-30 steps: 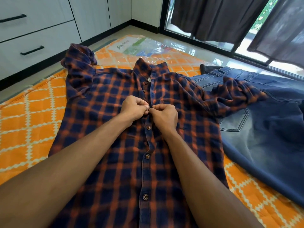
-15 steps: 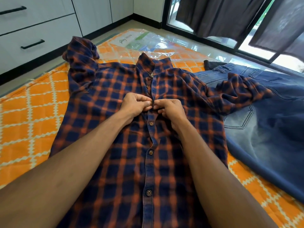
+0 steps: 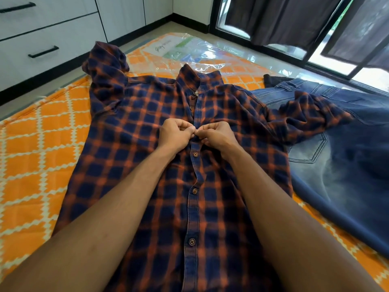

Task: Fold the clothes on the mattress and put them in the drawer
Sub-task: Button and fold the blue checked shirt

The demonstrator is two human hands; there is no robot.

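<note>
A navy and orange plaid shirt point(image 3: 126, 148) lies front up on the orange patterned mattress point(image 3: 31, 157), collar pointing away from me. My left hand point(image 3: 175, 134) and my right hand point(image 3: 216, 135) meet at the button placket in the upper chest. Both pinch the placket fabric with curled fingers, thumbs touching. Three fastened buttons show below my hands. Blue jeans point(image 3: 341, 165) lie to the right, with the shirt's right sleeve draped over them. White drawers point(image 3: 52, 39) with black handles stand at the far left.
Clear plastic wrap point(image 3: 189, 49) covers the mattress's far end. A glass door with dark curtains point(image 3: 284, 20) fills the upper right. A strip of floor point(image 3: 25, 102) separates the mattress from the drawers.
My hands have stayed at the same spot on the placket with small finger movements. The camera view has shifted slightly.
</note>
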